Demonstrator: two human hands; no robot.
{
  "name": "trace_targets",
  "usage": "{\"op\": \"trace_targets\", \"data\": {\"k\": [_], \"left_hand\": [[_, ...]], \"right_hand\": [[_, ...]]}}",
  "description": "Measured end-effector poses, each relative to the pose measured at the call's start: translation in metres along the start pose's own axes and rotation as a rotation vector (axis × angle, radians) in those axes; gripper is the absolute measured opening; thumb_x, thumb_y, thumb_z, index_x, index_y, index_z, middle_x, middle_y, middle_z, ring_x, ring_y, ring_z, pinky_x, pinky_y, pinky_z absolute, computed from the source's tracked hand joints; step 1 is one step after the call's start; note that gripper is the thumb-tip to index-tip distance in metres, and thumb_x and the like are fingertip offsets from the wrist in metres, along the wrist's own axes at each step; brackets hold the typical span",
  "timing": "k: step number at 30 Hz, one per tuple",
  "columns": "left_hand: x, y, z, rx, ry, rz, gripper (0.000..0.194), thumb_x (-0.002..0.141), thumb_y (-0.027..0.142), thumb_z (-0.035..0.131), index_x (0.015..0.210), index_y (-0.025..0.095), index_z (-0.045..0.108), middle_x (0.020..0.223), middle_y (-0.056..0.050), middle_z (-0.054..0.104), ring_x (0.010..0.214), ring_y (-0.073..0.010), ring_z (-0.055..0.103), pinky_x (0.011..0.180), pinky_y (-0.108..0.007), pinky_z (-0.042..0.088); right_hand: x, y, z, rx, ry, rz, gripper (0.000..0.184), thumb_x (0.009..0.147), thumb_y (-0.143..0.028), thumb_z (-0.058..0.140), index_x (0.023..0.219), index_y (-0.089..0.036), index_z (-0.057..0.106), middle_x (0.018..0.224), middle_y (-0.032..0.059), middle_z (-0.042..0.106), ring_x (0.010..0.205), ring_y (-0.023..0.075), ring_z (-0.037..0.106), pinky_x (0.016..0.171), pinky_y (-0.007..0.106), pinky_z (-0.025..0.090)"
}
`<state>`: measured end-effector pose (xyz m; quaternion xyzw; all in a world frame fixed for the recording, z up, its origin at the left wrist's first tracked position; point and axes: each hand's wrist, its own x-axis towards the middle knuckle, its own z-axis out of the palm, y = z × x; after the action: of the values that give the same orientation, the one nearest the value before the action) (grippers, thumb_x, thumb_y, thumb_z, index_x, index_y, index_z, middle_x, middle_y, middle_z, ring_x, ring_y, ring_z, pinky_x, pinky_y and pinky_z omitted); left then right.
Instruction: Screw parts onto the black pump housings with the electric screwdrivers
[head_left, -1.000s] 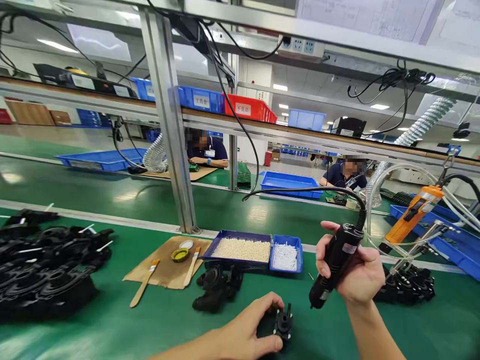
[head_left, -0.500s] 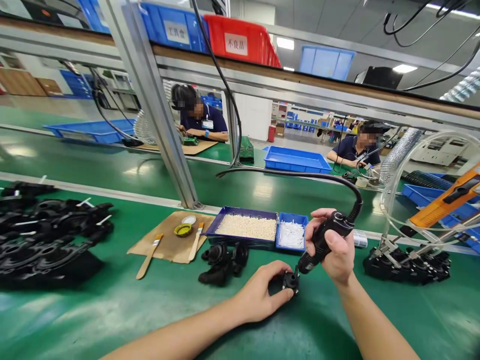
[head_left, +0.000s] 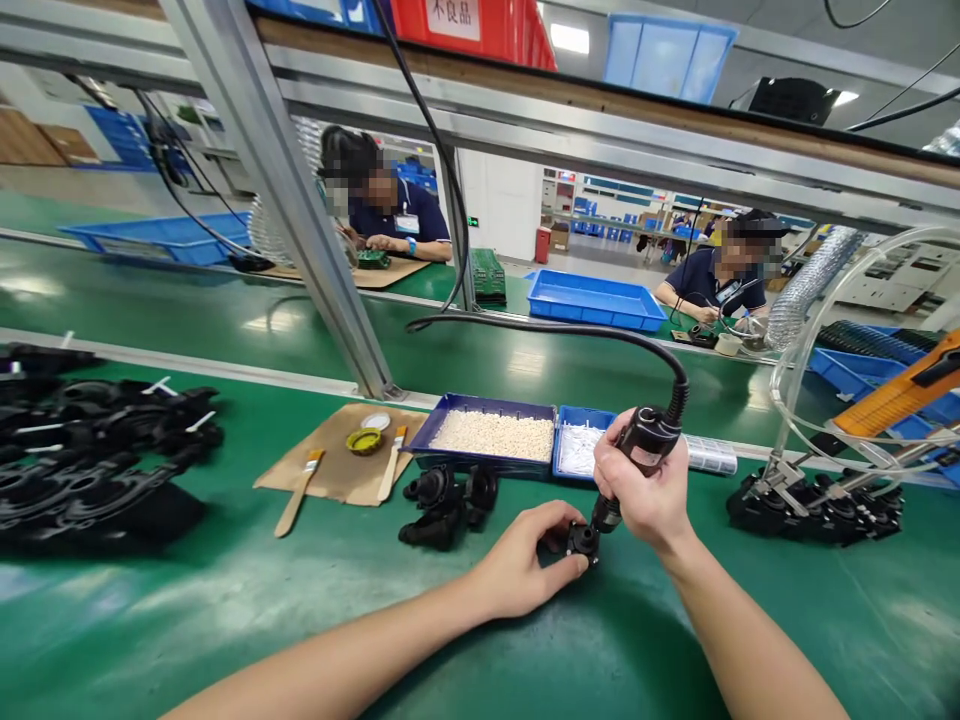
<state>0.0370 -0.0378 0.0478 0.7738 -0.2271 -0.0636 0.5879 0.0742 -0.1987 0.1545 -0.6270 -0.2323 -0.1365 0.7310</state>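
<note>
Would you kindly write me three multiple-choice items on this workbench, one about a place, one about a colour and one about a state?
1. Where does the tray of white pellets sit?
A. right of the brown mat
B. on the black pile at far left
C. under the orange tool

2. What colour is the small cap on the mat?
A. red
B. yellow-green
C. blue

3. How does the right hand hold the black driver?
A. lying flat on the bench
B. raised well above the part
C. tip down on the small black part that the left hand steadies

Key: 1 A, the tray lies just right of the mat; 2 B, the cap is yellow-green; 3 C, the tip meets the part between the left fingers.
</note>
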Motion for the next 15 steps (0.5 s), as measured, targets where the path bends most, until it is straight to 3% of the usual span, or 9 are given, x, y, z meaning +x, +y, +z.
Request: {"op": "trace_targets", "data": {"k": [15], "left_hand": [[-0.0005, -0.0020, 0.0014, -0.040, 0.001, -0.010, 0.028, 0.085, 0.029, 0.075, 0.110, 0.018, 0.069, 0.101, -0.004, 0.072, 0.088, -0.0201, 0.065, 0.076, -0.032, 0.052]], "right_hand": [[-0.0018, 0.0062, -0.0001, -0.025, -0.011, -0.018, 0.015, 0.089, -0.025, 0.070, 0.087, -0.021, 0.055, 0.066, -0.0043, 0.054, 0.050, 0.0113, 0.047, 0.048, 0.027, 0.038]]}}
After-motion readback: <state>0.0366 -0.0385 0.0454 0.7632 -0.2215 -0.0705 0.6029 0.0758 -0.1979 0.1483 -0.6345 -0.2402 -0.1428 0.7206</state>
